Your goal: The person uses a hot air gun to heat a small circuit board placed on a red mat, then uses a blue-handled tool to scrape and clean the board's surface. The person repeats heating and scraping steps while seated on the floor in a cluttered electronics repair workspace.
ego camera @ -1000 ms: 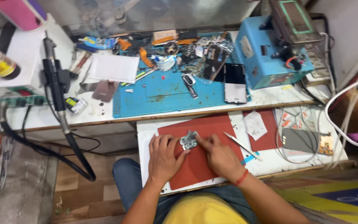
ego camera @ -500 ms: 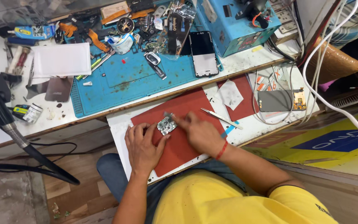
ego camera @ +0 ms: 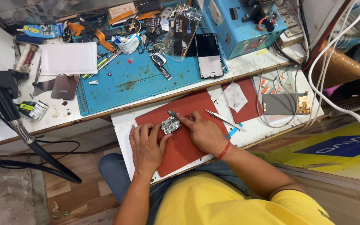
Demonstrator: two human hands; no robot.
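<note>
Head camera shows my left hand [ego camera: 146, 146] pinning the small green circuit board [ego camera: 170, 124] by its edge on the red mat [ego camera: 188, 148], while my right hand [ego camera: 203, 132] grips a thin dark tool [ego camera: 173, 113] over its top edge. I judge a slip could skate the board away or gouge its parts. Just beside lie tweezers [ego camera: 226, 120]. Since half a second ago my view has swung left; both hands remain on the board.
</note>
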